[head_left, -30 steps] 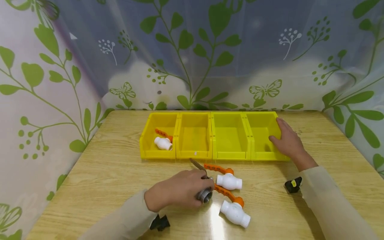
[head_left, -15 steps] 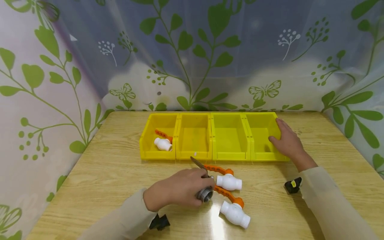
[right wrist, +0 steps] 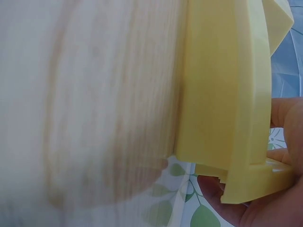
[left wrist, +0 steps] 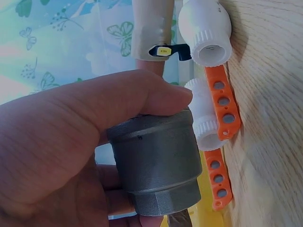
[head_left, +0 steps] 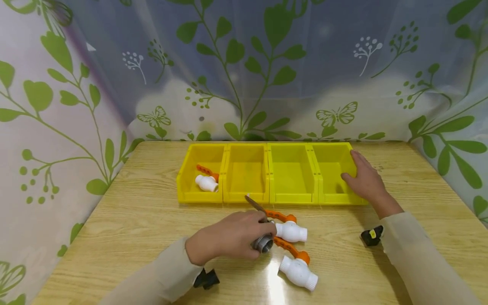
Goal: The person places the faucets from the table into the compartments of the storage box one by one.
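Observation:
My left hand [head_left: 232, 235] grips a grey metal ball valve [left wrist: 158, 156], its lever [head_left: 254, 203] pointing toward the bins. The valve's open end faces right in the head view. In the left wrist view the thumb lies across one end of its body, and the other fingers are partly hidden behind it. Just right of this hand are two white plastic ball valves with orange handles, one farther back [head_left: 292, 231] and one nearer [head_left: 299, 272]. My right hand [head_left: 367, 180] holds the side wall of the rightmost yellow bin [head_left: 341, 198], thumb inside, fingers outside.
Several yellow bins stand joined in a row along the back of the wooden table [head_left: 145, 237]. Inside the leftmost bin [head_left: 200, 197] lies another white valve [head_left: 207, 183] with an orange handle. A leaf-patterned curtain [head_left: 244, 84] hangs behind and at the sides.
My left hand has shifted slightly right with the metal valve, whose lever now overlaps the nearby orange handle. The right hand stays on the bin wall.

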Action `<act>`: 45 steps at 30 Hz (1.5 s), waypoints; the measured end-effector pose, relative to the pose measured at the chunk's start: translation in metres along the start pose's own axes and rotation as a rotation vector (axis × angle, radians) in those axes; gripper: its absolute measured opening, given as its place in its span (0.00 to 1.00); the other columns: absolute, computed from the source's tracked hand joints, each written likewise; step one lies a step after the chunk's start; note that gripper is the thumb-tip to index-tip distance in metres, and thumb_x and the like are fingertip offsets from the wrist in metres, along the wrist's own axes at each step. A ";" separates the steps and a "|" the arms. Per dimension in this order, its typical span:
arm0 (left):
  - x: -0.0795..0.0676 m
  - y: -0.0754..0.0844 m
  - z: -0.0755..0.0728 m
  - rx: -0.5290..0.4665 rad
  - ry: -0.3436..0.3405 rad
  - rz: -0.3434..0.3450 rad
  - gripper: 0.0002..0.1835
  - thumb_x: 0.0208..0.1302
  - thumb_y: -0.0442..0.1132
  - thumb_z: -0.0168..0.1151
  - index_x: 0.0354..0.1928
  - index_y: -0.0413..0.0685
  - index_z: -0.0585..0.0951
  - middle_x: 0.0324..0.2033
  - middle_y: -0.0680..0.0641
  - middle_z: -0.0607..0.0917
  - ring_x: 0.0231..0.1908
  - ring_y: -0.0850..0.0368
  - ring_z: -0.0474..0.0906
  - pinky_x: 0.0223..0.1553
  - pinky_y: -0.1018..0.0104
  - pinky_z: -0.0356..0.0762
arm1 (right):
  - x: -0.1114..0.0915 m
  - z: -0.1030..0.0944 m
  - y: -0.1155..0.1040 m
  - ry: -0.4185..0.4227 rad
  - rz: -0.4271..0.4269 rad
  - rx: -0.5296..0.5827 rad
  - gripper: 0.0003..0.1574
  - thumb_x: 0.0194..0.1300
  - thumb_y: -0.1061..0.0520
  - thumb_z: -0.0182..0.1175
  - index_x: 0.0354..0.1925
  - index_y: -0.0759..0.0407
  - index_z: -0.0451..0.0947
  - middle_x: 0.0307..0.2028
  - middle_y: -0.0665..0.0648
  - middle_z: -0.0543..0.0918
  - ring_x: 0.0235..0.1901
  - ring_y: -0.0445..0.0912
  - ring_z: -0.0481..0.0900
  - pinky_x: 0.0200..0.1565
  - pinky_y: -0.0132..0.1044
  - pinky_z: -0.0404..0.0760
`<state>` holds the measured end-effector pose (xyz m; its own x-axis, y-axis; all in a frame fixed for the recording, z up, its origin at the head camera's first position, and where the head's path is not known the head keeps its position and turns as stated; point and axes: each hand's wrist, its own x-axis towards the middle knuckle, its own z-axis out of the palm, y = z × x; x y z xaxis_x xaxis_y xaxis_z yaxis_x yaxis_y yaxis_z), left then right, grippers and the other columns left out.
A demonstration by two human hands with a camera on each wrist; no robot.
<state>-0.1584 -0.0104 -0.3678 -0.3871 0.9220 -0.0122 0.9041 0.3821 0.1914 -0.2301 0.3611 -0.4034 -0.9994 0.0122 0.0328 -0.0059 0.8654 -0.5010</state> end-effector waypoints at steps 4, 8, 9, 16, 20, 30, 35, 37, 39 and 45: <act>0.001 0.000 -0.001 0.000 -0.012 -0.007 0.20 0.50 0.44 0.67 0.46 0.59 0.75 0.37 0.55 0.74 0.33 0.64 0.67 0.35 0.74 0.68 | -0.001 0.000 -0.001 -0.009 0.008 0.005 0.48 0.65 0.51 0.48 0.71 0.60 0.31 0.70 0.65 0.36 0.65 0.67 0.42 0.58 0.65 0.47; 0.002 -0.001 -0.001 -0.007 -0.013 -0.010 0.20 0.50 0.44 0.67 0.46 0.59 0.75 0.37 0.55 0.73 0.32 0.65 0.67 0.34 0.75 0.68 | -0.001 0.001 -0.001 -0.009 0.004 -0.001 0.48 0.66 0.50 0.48 0.71 0.60 0.31 0.70 0.65 0.36 0.65 0.67 0.42 0.58 0.65 0.47; 0.002 -0.001 -0.001 -0.009 -0.012 -0.011 0.20 0.50 0.44 0.67 0.46 0.59 0.75 0.36 0.55 0.73 0.32 0.65 0.67 0.34 0.75 0.68 | -0.001 0.001 -0.001 -0.007 0.004 -0.003 0.48 0.66 0.50 0.48 0.71 0.60 0.31 0.70 0.65 0.36 0.65 0.67 0.42 0.58 0.65 0.47; 0.004 -0.001 -0.003 -0.007 -0.014 -0.011 0.19 0.49 0.44 0.67 0.45 0.60 0.75 0.35 0.56 0.72 0.31 0.65 0.66 0.32 0.75 0.67 | -0.002 0.001 0.000 -0.007 0.013 0.004 0.47 0.66 0.50 0.47 0.71 0.60 0.31 0.70 0.65 0.36 0.65 0.67 0.42 0.58 0.65 0.47; 0.005 -0.001 -0.002 -0.001 -0.014 -0.007 0.19 0.49 0.44 0.67 0.44 0.60 0.75 0.35 0.56 0.72 0.31 0.65 0.66 0.32 0.75 0.66 | -0.002 0.002 0.001 -0.008 0.011 0.006 0.48 0.66 0.50 0.47 0.71 0.60 0.31 0.70 0.65 0.36 0.65 0.67 0.42 0.58 0.65 0.47; 0.005 -0.001 -0.002 0.005 -0.014 0.000 0.19 0.49 0.44 0.67 0.45 0.59 0.75 0.35 0.56 0.73 0.31 0.65 0.66 0.32 0.76 0.67 | -0.002 0.004 0.004 -0.003 0.005 0.013 0.47 0.66 0.49 0.46 0.71 0.60 0.31 0.70 0.65 0.36 0.65 0.67 0.41 0.58 0.65 0.47; 0.006 0.000 -0.003 0.001 -0.016 -0.002 0.18 0.49 0.43 0.67 0.44 0.59 0.75 0.34 0.56 0.72 0.30 0.65 0.66 0.31 0.76 0.66 | -0.003 0.005 0.005 -0.004 0.009 0.008 0.47 0.66 0.49 0.46 0.71 0.60 0.31 0.70 0.65 0.36 0.65 0.67 0.41 0.58 0.65 0.47; 0.006 0.000 -0.004 0.003 -0.016 -0.003 0.18 0.49 0.43 0.67 0.44 0.59 0.75 0.34 0.56 0.72 0.30 0.65 0.66 0.31 0.76 0.66 | -0.002 0.005 0.005 -0.003 0.004 0.005 0.47 0.66 0.49 0.47 0.71 0.60 0.31 0.70 0.65 0.36 0.65 0.66 0.41 0.58 0.65 0.47; 0.006 0.000 -0.004 0.000 -0.015 -0.004 0.18 0.49 0.43 0.67 0.44 0.59 0.75 0.34 0.56 0.72 0.30 0.65 0.66 0.31 0.76 0.66 | -0.002 0.004 0.004 -0.001 -0.004 0.006 0.47 0.66 0.49 0.47 0.71 0.60 0.31 0.70 0.65 0.36 0.66 0.66 0.41 0.58 0.65 0.46; 0.007 -0.001 -0.005 0.001 -0.003 0.000 0.18 0.49 0.42 0.66 0.44 0.59 0.75 0.34 0.57 0.72 0.30 0.65 0.65 0.31 0.76 0.66 | 0.002 0.002 0.004 0.005 -0.017 -0.002 0.48 0.65 0.51 0.48 0.71 0.60 0.31 0.70 0.65 0.36 0.66 0.65 0.41 0.58 0.64 0.46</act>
<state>-0.1631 -0.0046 -0.3628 -0.3866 0.9221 -0.0157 0.9043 0.3823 0.1901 -0.2322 0.3638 -0.4071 -0.9989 -0.0004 0.0458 -0.0232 0.8664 -0.4988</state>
